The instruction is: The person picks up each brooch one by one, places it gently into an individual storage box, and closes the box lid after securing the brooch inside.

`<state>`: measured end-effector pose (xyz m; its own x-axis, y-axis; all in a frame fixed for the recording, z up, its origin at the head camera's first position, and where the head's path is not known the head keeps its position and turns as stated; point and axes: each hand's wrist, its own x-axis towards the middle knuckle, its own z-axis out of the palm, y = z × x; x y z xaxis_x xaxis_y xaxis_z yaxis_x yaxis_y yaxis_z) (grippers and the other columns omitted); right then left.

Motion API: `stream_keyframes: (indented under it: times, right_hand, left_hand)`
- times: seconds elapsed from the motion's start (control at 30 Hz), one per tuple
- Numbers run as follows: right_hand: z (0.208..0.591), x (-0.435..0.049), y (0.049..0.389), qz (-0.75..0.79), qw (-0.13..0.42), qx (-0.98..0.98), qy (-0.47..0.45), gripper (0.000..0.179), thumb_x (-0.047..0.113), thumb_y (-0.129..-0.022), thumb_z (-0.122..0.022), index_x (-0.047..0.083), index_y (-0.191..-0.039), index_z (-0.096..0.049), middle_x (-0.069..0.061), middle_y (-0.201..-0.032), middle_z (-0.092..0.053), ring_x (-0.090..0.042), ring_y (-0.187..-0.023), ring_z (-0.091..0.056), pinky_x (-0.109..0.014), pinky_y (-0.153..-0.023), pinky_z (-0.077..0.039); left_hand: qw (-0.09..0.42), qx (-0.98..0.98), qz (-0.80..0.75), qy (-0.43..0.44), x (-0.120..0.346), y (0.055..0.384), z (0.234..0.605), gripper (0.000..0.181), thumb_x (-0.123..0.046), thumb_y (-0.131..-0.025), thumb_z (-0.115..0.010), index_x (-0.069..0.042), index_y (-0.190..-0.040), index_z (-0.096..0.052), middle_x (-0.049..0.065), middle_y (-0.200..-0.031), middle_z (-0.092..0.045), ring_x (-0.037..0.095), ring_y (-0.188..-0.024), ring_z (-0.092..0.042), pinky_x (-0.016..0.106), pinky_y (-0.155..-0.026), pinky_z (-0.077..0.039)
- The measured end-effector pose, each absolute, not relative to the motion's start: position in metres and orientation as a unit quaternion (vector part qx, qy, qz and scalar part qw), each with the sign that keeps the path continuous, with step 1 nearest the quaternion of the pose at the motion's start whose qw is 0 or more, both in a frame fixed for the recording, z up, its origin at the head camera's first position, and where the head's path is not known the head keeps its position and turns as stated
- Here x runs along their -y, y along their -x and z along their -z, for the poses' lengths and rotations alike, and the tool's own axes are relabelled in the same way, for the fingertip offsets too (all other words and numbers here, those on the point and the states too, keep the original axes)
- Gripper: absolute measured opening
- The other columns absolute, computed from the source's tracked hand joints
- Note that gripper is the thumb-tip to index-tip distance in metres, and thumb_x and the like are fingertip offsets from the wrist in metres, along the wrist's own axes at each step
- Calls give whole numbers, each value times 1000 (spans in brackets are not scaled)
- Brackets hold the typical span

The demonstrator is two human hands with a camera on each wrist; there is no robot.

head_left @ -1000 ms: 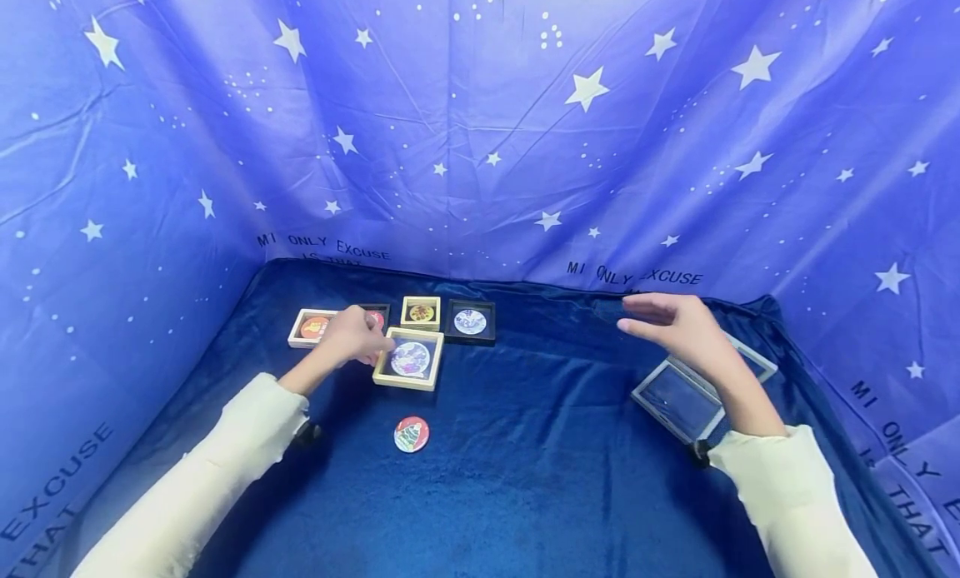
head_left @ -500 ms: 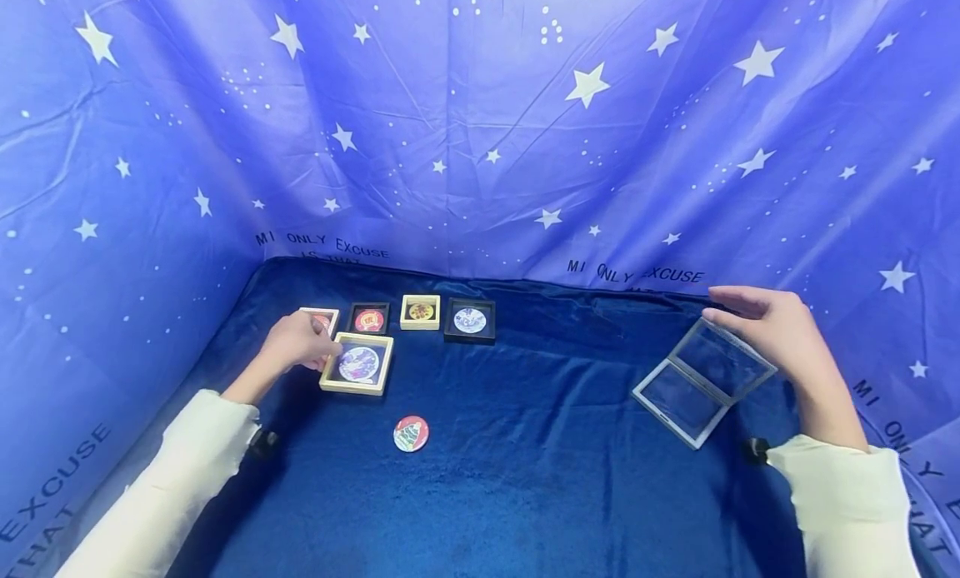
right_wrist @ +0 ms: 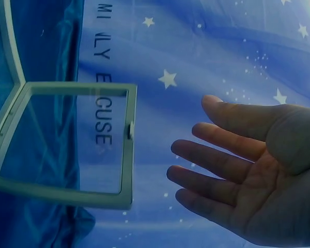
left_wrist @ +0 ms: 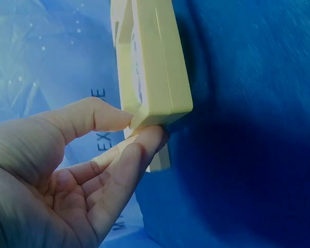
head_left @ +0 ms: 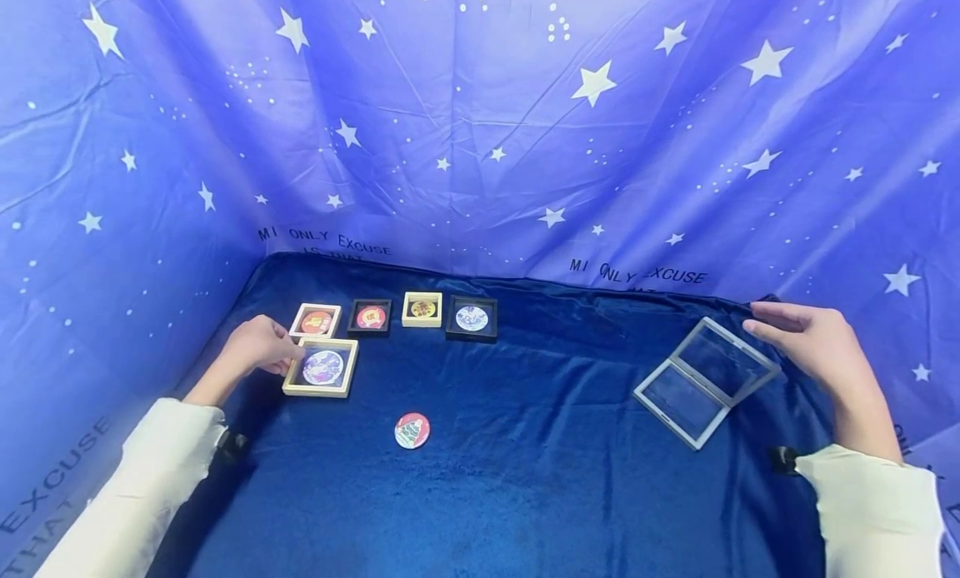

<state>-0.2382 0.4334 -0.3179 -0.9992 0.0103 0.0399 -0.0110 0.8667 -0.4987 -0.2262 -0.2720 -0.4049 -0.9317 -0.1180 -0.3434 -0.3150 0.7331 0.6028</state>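
My left hand pinches the left edge of a cream-framed display case between thumb and fingers; a purple-and-white round badge shows inside it. In the left wrist view the corner of this display case sits between thumb and fingertips. My right hand holds nothing, its fingers extended beside a grey hinged case with clear panes that stands unfolded on the right. The right wrist view shows the right hand apart from the raised panel of that case.
Behind the held case stand a pale case with an orange badge, a black case with a red badge, a small cream case and a black case with a blue-white badge. A loose Christmas-tree badge lies on the blue cloth.
The left hand has carried the cream-framed case leftward, to in front of the orange-badge case. The right hand has moved right, away from over the grey case, which now shows fully.
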Motion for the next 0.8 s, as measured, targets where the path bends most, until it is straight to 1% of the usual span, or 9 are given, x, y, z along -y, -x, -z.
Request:
stream_keyframes:
  times: [0.03, 0.07, 0.1, 0.17, 0.2, 0.23, 0.43, 0.6, 0.8]
  right_hand:
    - [319, -435, 239, -258, 20, 966, 0, 64, 44, -100, -62, -6, -139, -56, -33, -141, -52, -9, -111, -63, -18, -74, -43]
    - [319, -437, 239, -259, 16, 966, 0, 64, 44, -100, -61, -7, -139, -55, -34, -142, -51, -10, -112, -62, -23, -80, -47]
    - [320, -438, 240, -262, 10, 965, 0, 65, 43, -101, -60, -8, -139, -54, -36, -142, -49, -24, -120, -62, -31, -86, -50]
    - [320, -439, 240, -266, -7, 964, 2, 66, 43, -103, -57, -11, -141, -50, -41, -144, -43, -53, -131, -47, -53, -94, -47]
    - [320, -440, 240, -267, -15, 964, 4, 67, 43, -103, -56, -11, -142, -49, -42, -145, -41, -63, -131, -37, -63, -95, -42]
    - [320, -441, 240, -269, -21, 963, 5, 67, 43, -104, -55, -12, -142, -48, -43, -145, -39, -64, -132, -35, -70, -96, -37]
    - [324, -445, 241, -253, -34, 967, -1, 66, 42, -105, -53, -13, -141, -48, -45, -144, -37, -67, -132, -32, -73, -98, -34]
    - [329, -447, 241, -237, -27, 971, -10, 62, 39, -105, -54, -13, -138, -51, -46, -141, -40, -67, -129, -35, -72, -97, -35]
    - [331, -451, 240, -220, -53, 974, -14, 62, 39, -106, -52, -13, -138, -51, -46, -142, -37, -67, -129, -34, -72, -97, -36]
  left_hand:
    - [144, -919, -347, 117, 275, 226, 405, 19, -16, -85, -76, -1, -75, -69, -2, -57, -67, 7, -53, -67, 28, -60, -59]
    - [145, -918, -350, 118, 277, 225, 405, 19, -15, -84, -76, 0, -76, -69, -1, -58, -68, 8, -54, -67, 28, -60, -60]
    - [147, -917, -350, 118, 279, 225, 406, 20, -15, -85, -76, 2, -77, -68, -1, -58, -68, 8, -54, -68, 28, -61, -60]
    - [149, -916, -352, 117, 284, 224, 406, 20, -14, -85, -75, 4, -80, -68, 1, -60, -68, 9, -55, -68, 29, -62, -60]
    - [151, -916, -352, 118, 285, 223, 406, 20, -13, -85, -75, 5, -81, -68, 1, -61, -68, 10, -56, -68, 29, -62, -60]
    - [153, -916, -352, 116, 287, 223, 407, 21, -13, -86, -75, 6, -82, -68, 1, -61, -68, 10, -57, -68, 30, -62, -60]
    - [157, -912, -360, 120, 294, 221, 408, 20, -12, -87, -74, 6, -80, -67, 1, -61, -68, 11, -58, -69, 31, -63, -61]
    - [154, -909, -363, 133, 298, 220, 411, 23, -12, -86, -75, 9, -85, -66, 0, -61, -68, 11, -58, -69, 31, -63, -61]
    - [153, -908, -363, 142, 301, 221, 411, 27, -13, -87, -75, 12, -90, -68, 1, -62, -69, 12, -59, -71, 32, -65, -61]
